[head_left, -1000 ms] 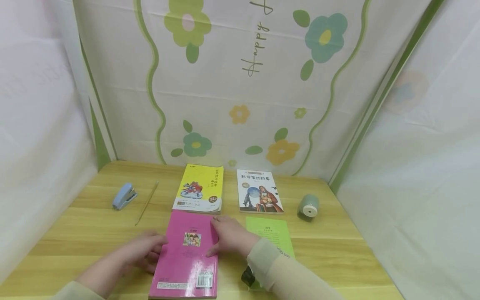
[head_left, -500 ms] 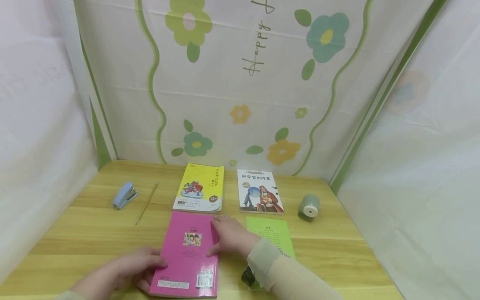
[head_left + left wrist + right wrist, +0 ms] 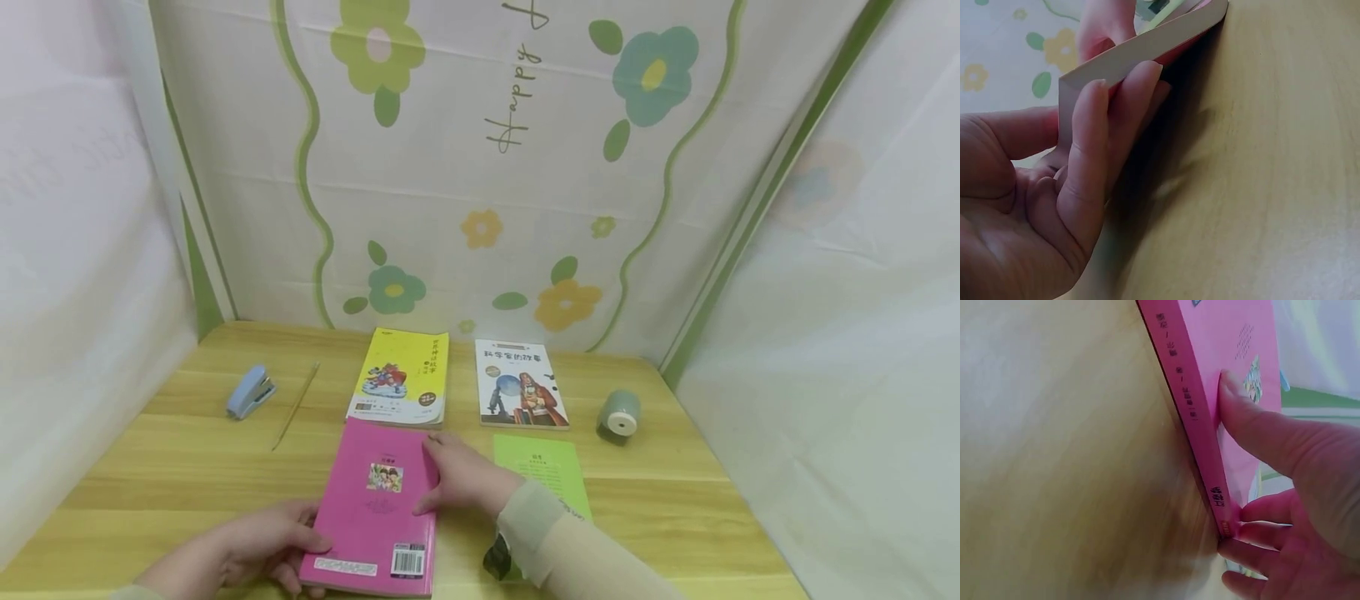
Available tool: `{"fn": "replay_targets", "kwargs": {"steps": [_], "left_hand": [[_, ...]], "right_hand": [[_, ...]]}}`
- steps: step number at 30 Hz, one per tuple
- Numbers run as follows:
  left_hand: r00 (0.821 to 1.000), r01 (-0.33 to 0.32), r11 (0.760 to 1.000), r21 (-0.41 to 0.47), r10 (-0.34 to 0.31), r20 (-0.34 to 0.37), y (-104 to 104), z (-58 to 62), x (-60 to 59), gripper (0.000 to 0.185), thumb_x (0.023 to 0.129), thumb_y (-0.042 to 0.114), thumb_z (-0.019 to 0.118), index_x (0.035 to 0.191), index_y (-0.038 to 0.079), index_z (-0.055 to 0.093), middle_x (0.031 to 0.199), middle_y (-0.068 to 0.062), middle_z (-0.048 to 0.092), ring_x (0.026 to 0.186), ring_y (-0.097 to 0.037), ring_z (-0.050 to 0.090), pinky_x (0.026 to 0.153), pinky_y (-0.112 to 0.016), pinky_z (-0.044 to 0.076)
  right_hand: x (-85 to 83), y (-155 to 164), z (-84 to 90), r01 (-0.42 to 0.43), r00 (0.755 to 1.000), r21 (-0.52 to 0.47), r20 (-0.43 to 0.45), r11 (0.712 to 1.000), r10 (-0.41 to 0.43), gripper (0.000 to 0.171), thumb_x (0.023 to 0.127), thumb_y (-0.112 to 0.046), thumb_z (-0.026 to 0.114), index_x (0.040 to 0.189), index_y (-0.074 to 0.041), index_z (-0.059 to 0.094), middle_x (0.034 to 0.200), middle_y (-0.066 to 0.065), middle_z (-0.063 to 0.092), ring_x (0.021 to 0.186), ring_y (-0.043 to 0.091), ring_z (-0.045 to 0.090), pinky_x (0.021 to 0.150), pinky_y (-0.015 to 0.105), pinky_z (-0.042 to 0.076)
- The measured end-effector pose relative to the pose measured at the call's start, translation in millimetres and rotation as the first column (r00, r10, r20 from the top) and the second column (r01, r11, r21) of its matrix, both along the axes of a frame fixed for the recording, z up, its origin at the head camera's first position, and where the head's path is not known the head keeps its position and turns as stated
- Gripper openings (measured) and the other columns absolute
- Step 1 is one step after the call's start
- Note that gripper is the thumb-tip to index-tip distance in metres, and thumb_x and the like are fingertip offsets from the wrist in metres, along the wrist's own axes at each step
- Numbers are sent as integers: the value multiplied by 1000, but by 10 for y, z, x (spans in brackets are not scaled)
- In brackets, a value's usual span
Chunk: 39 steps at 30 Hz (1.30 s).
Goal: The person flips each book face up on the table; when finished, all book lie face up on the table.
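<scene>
A pink book [image 3: 375,500] lies back cover up at the near middle of the table. My left hand [image 3: 266,546] grips its near left corner, thumb on the cover. In the left wrist view the left fingers [image 3: 1088,144] reach beneath the book's page edge [image 3: 1129,53], which stands raised over a dark shadow. On the other side my right hand [image 3: 465,475] holds the spine side near the far corner. The right wrist view has the right thumb [image 3: 1254,419] on the cover and the other fingers at the end of the spine [image 3: 1191,406].
Beyond the pink book lies a yellow book [image 3: 401,375], with a white book [image 3: 519,383] to its right. A green book [image 3: 543,467] is partly under the right forearm. A blue stapler [image 3: 251,392] and a pencil [image 3: 296,406] lie left; a green-grey cylindrical object [image 3: 619,414] stands right.
My left hand has slid down the book's left edge to the near corner, its fingers going underneath. The book's near end has risen slightly. My right hand has stayed in place.
</scene>
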<state>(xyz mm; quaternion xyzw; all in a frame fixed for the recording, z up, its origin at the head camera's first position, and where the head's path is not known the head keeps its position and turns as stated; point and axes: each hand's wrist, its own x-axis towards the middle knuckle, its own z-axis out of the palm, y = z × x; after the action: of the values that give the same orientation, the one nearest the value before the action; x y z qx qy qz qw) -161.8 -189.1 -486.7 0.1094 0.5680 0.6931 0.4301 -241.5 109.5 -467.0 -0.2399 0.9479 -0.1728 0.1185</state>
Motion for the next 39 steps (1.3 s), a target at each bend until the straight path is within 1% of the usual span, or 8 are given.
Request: {"fn": "replay_targets", "kwargs": {"steps": [10,14,17,20,24,31,34,39], "left_hand": [[999,-35,999,23,35,-7,-16,-68,9,52,99,11,54,142,-9,35,110,-30,65,77,-28,72,60,-26,59],[999,-33,999,34,33,-16,-14,-78,-3,52,99,11,53,143,-9,34,110,-30,65,77,-28,72,62,-28,60],[999,-36,998,46,37,-30,-17,-53,-14,52,98,10,54,142,-10,33,109,-30,65,76,-28,72,61,-27,59],[997,-32,998,52,36,-71,-13,2,-50,51,98,9,54,141,-9,33,105,-29,66,74,-28,72,58,-25,58],[991,17,999,47,-10,-136,5,98,-154,53,98,8,53,143,-10,30,101,-30,67,72,-27,71,56,-22,56],[978,66,998,9,-63,-200,57,258,-305,55,100,9,51,146,-10,27,101,-30,67,73,-28,71,56,-24,57],[971,69,998,7,-65,-228,83,299,-345,53,100,9,51,144,-10,30,99,-30,68,72,-27,71,56,-24,57],[962,73,997,10,-68,-265,125,323,-407,52,99,8,52,144,-9,32,96,-29,68,71,-27,71,54,-24,56]], "right_hand": [[-26,45,-60,37,998,-146,65,989,-28,113,64,-48,89,153,-8,34,159,8,28,143,27,31,115,40,28],[-59,96,-40,65,996,-225,72,972,-50,101,70,-40,88,152,-8,37,154,7,38,137,25,40,112,41,34],[-94,148,9,124,989,-322,112,939,-92,89,76,-31,84,149,-6,40,143,7,50,127,25,51,106,42,42],[-147,205,58,210,973,-457,187,864,-137,74,82,-20,80,145,-3,45,125,10,61,109,24,61,91,40,54],[-242,276,110,307,946,-604,276,736,-168,56,88,-10,72,138,1,52,112,10,65,91,22,66,76,35,59],[-370,430,165,395,910,-766,401,507,-104,39,96,-6,59,135,1,55,103,18,70,82,29,70,74,41,60],[-391,478,199,398,908,-792,413,463,-72,37,98,-8,57,134,-3,54,103,18,70,79,29,70,72,41,60],[-401,511,259,375,919,-814,388,444,-66,23,98,-8,54,119,1,57,105,17,67,75,25,67,70,37,59]]}}
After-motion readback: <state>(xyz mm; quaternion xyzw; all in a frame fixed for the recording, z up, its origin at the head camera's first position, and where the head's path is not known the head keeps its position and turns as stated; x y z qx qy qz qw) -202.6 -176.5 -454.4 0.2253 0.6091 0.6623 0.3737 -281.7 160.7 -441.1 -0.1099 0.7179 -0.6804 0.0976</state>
